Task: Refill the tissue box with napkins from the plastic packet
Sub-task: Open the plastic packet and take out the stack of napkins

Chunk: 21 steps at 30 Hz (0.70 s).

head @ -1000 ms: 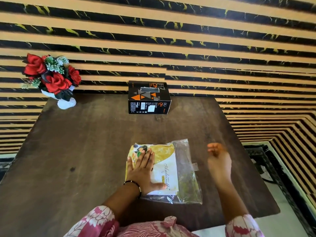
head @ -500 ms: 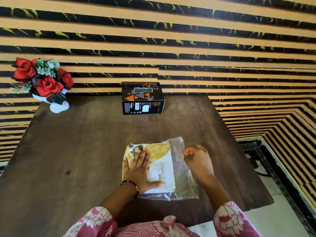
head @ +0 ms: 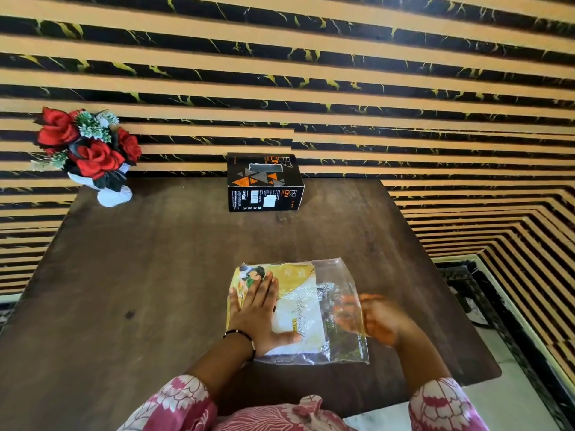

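A clear plastic packet [head: 300, 276] of white napkins with a yellow printed label lies flat on the dark wooden table [head: 149, 275], near its front edge. My left hand [head: 258, 312] presses flat on the packet's left half, fingers straight and spread. My right hand [head: 378, 321] is blurred at the packet's clear right end. Its fingertips show through the plastic there, so they lie under or inside that end. The black tissue box [head: 264, 181] with orange triangles stands at the table's far edge against the wall, its top slot facing up.
A white vase of red artificial roses [head: 90, 154] stands at the table's far left corner. A black and tan striped wall runs behind and to the right. A white floor with a dark border lies past the table's right edge.
My right hand came in from the right of the packet to its clear right end and pushed its fingertips in behind the plastic. My left hand stayed flat on the packet.
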Motion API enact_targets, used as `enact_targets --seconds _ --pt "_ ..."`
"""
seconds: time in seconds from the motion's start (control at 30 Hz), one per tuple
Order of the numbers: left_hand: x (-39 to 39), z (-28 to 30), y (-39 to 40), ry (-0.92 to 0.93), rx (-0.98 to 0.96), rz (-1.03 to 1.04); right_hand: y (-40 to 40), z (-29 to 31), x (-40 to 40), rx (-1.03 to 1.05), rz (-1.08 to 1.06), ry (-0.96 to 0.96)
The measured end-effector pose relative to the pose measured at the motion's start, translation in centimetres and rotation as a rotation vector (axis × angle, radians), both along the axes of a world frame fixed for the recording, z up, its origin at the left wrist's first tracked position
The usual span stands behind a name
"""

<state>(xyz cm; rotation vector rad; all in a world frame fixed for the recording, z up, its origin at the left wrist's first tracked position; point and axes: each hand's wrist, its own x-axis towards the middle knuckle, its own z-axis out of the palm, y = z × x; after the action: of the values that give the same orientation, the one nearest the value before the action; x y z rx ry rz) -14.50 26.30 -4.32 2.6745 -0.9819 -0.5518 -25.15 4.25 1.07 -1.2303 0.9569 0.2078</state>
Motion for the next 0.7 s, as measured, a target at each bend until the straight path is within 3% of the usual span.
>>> enact_targets --seconds 0.1,0.2,0.27,0.43,0.57,0.7 --pt "0.1 0.0 0.1 0.002 -0.001 -0.006 -0.2 -0.9 -0.1 -0.188 0.112 0.054" --pt "0.1 0.0 0.2 0.005 0.001 -0.012 -0.3 -1.1 0.3 -0.369 -0.038 -0.095" --pt "0.1 0.0 0.3 0.006 -0.002 -0.017 0.0 -1.1 0.2 -0.282 -0.048 -0.129" --pt "0.5 -0.3 0.4 -0.006 -0.01 -0.018 0.5 -2.5 0.1 -0.016 0.261 -0.062" --pt "0.5 -0.3 0.5 -0.002 -0.004 -0.045 0.4 -3.7 0.0 0.181 0.261 -0.062" --pt "0.6 -0.2 0.6 -0.008 -0.003 -0.048 0.9 -4.1 0.9 0.191 0.247 -0.024"
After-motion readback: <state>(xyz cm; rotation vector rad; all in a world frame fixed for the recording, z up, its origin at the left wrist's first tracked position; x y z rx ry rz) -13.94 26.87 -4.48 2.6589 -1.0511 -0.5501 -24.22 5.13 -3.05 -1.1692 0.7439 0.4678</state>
